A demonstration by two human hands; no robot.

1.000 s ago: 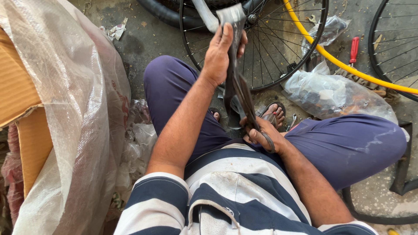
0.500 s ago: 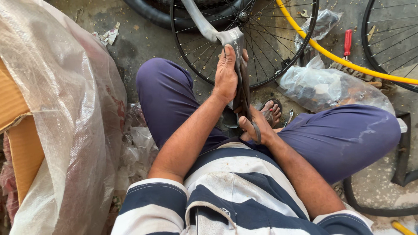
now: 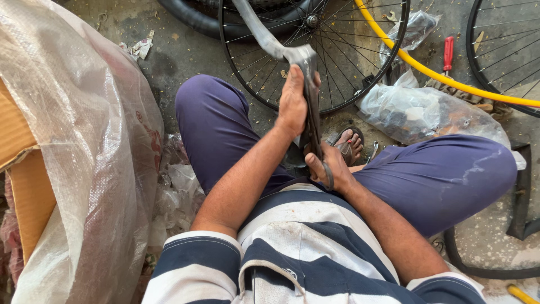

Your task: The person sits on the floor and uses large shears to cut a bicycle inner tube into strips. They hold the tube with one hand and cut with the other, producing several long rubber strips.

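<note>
I sit on the ground with my knees apart. My left hand [image 3: 293, 102] grips the upper part of a dark bicycle fork [image 3: 311, 107] that stands upright between my legs. My right hand [image 3: 331, 168] holds the fork's lower end close to my belly, thumb pressed on it. The fork's grey crown [image 3: 298, 55] and a bent grey tube [image 3: 260, 31] rise toward the top of the view. A spoked bicycle wheel [image 3: 360, 73] lies flat on the floor just behind the fork.
A large clear plastic sheet over a cardboard box [image 3: 67, 141] fills the left. A plastic bag of parts [image 3: 427, 115], a yellow hose [image 3: 427, 70], a red-handled screwdriver [image 3: 448, 53] and a second wheel [image 3: 506, 62] lie at the right. My sandalled foot [image 3: 347, 143] is beside the fork.
The view has shifted slightly; both hands keep their hold on the fork, and the left hand has slid a little along it.
</note>
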